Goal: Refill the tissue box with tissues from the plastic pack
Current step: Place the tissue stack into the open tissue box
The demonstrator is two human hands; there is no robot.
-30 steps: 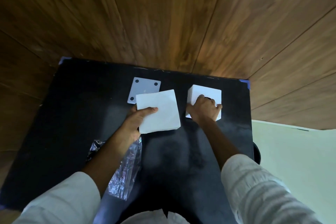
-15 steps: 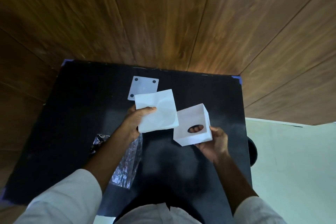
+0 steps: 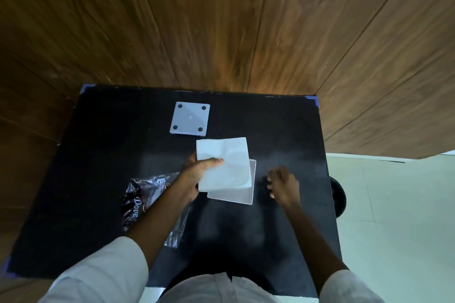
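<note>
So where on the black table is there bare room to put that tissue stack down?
Bare table lies left of the base plate, and more beyond the right hand. It is crowded in the middle: tissue stack in the left hand, box, plastic pack.

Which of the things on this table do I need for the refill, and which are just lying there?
Needed:
tissues in left hand
box under them
base plate
right hand, empty

Lying about:
plastic pack, apparently emptied
dark round thing past the table edge

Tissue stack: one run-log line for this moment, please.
left hand: holds tissue stack | right hand: empty, beside tissue box | base plate: on table
</note>
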